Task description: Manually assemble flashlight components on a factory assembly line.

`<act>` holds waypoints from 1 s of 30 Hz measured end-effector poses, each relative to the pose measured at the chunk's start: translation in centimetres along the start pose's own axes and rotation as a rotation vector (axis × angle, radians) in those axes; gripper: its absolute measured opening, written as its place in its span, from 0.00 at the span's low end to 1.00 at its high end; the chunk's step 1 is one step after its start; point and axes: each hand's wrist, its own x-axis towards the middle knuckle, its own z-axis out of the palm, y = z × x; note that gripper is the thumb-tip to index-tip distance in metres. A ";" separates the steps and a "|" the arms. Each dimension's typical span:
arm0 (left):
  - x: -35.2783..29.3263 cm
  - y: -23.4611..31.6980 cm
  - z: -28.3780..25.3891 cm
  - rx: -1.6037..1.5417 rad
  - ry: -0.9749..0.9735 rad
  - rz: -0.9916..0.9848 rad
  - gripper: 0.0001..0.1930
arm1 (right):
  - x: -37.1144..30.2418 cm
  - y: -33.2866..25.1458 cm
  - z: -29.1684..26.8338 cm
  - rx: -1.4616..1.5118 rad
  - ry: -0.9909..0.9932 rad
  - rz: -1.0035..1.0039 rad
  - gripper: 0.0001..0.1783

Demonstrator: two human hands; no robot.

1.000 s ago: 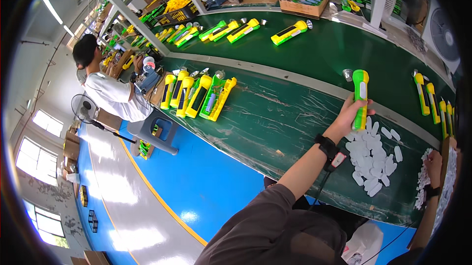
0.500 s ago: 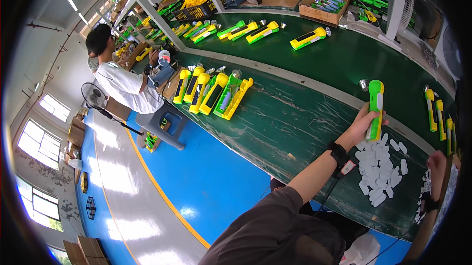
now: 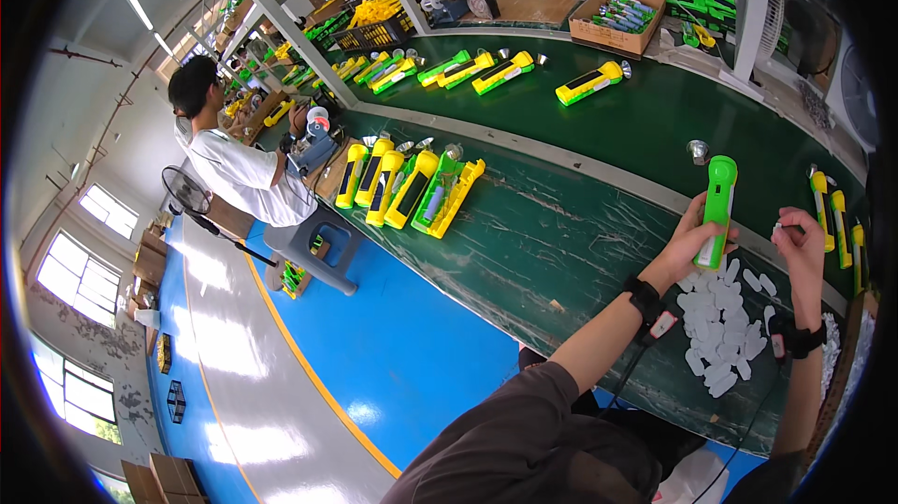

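My left hand (image 3: 693,238) is wrapped round a green and yellow flashlight (image 3: 720,188), held upright above the bench with a slot showing near its upper end. A silver reflector cup (image 3: 698,151) sits just beyond its top. To the right, my right hand (image 3: 799,240) pinches a small white piece (image 3: 777,226) between thumb and fingertips, apart from the flashlight; its exact kind is too small to make out. Under and between the hands lies a heap of flat white oval pieces (image 3: 716,328) on the green bench (image 3: 552,266).
Several yellow and green flashlights (image 3: 412,188) stand grouped at the bench's left. More flashlights (image 3: 589,83) lie on the green conveyor (image 3: 645,135) beyond a pale rail, others (image 3: 839,223) at far right. A cardboard box (image 3: 572,29) stands behind. A co-worker (image 3: 245,163) sits at left.
My right hand has come in from the right edge toward the flashlight, with a small white piece in its fingertips. The flashlight in my left hand has turned to show its slotted green face.
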 end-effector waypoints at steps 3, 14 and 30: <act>-0.1 -0.1 0.2 0.092 -0.004 0.086 0.38 | 0.6 -0.9 2.7 0.064 0.027 0.083 0.14; 0.7 0.0 0.5 0.360 -0.019 0.240 0.32 | 1.8 -0.7 7.5 0.359 -0.064 0.258 0.15; 0.4 0.4 1.1 0.333 -0.013 0.164 0.34 | 2.8 0.2 8.5 0.465 0.051 0.312 0.11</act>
